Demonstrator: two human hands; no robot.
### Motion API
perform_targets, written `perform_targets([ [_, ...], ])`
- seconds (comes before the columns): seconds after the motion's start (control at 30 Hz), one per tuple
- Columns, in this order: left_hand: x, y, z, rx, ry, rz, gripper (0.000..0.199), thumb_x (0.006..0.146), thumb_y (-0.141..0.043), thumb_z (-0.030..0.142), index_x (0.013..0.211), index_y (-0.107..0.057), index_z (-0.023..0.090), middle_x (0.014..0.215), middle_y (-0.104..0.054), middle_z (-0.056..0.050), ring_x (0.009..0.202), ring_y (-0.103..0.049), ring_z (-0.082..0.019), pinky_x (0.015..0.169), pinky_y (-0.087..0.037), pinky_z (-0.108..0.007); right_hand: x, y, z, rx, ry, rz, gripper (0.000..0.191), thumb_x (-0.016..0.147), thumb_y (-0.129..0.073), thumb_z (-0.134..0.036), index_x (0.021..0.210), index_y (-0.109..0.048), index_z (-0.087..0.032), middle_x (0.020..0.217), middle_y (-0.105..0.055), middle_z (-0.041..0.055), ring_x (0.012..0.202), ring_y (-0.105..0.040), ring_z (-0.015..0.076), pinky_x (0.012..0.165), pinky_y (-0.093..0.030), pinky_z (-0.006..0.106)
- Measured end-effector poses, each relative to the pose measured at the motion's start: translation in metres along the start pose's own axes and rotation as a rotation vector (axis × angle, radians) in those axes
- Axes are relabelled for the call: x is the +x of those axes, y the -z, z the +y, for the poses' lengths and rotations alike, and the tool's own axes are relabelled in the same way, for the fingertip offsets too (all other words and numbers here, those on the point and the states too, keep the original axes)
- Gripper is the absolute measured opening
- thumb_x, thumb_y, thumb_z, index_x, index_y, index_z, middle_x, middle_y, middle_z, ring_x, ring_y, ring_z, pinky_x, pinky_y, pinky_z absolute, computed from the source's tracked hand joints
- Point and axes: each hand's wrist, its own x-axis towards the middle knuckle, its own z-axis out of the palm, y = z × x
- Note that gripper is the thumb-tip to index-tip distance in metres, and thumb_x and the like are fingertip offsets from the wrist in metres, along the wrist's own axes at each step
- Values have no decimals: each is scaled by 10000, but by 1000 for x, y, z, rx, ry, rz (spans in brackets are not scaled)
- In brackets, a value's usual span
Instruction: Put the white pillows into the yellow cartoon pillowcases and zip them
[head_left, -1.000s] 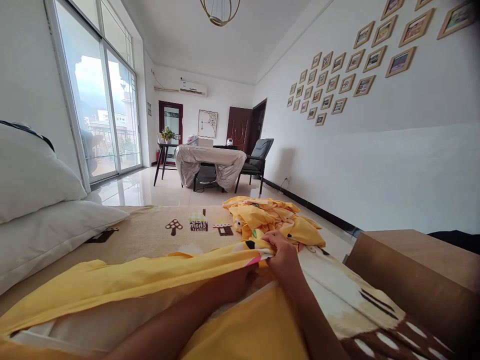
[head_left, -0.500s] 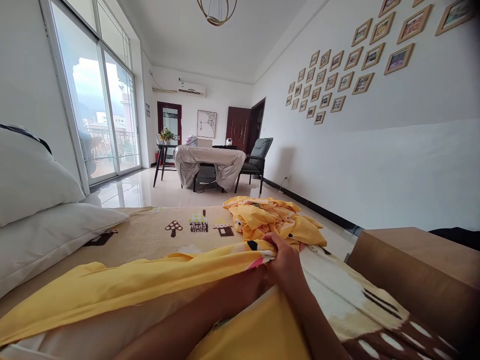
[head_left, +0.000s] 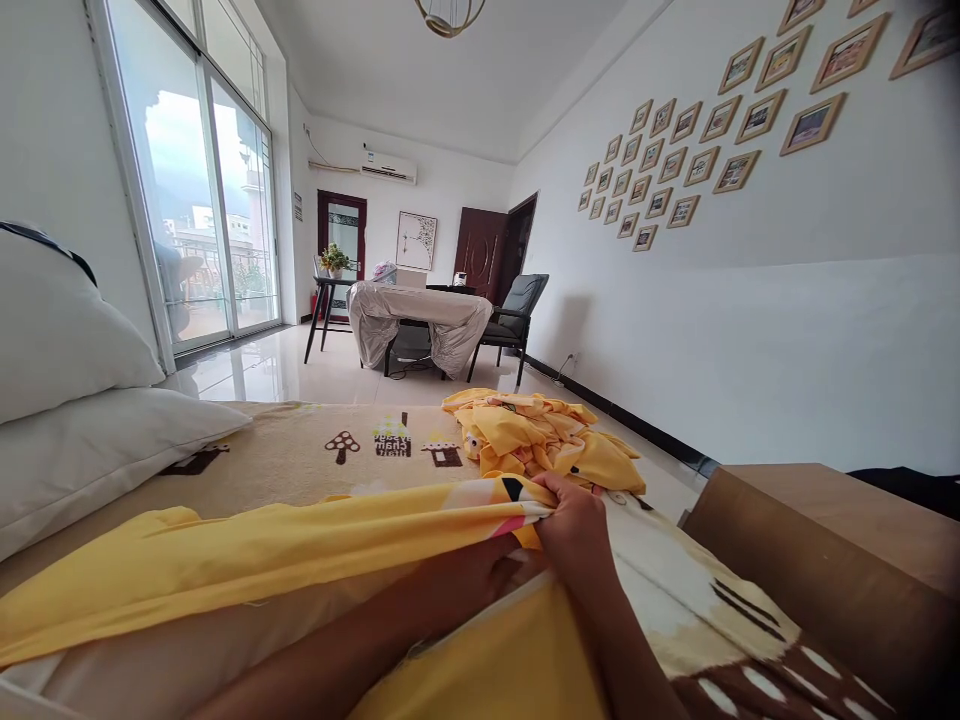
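Note:
My right hand (head_left: 574, 520) is closed on the edge of a yellow cloth cover (head_left: 285, 535) that has a black, white and pink print near the grip. The cover stretches from there to the lower left. My left hand (head_left: 484, 575) reaches under the raised edge, its fingers curled and partly hidden by cloth. What it holds cannot be made out. Pale white fabric (head_left: 247, 625) shows beneath the cover around my left forearm. Another yellow section (head_left: 495, 655) lies between my forearms.
A crumpled yellow cloth pile (head_left: 540, 435) lies on the patterned beige blanket (head_left: 292, 455) beyond my hands. White pillows (head_left: 112, 450) are stacked at left. A brown cardboard box (head_left: 825, 540) stands at right. Farther off are a covered table (head_left: 420, 305) and a black chair (head_left: 521, 315).
My left hand has shifted slightly left and more of it shows below the cover's edge. My right hand keeps its grip on the cover. The view has shifted slightly.

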Motion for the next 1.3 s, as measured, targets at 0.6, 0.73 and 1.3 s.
perform_targets([
  [0.6,-2,-15,-8,795,-512,311,212,891,-405,202,996,-573,129,1176,-581,-111,1067,-556,-217,948,-433,-311,5,-3,5,108,106,-204,138,621,-454,-215,503,-505,-167,630,-500,-6,580,-430,112,529,-302,228],
  [0.73,-2,-16,-6,794,-508,304,260,899,-390,203,1099,-543,138,1153,-597,-97,1057,-564,-210,946,-419,-306,3,0,0,64,88,-204,132,620,-442,-205,506,-498,-168,597,-450,-17,569,-423,111,528,-294,230],
  [1.3,1,-23,-16,675,-399,298,242,905,-324,164,893,-566,161,939,-647,-93,904,-607,-204,844,-493,-327,3,-7,4,-89,104,-118,109,630,-497,-205,596,-599,-189,566,-608,1,571,-501,133,547,-311,230],
])
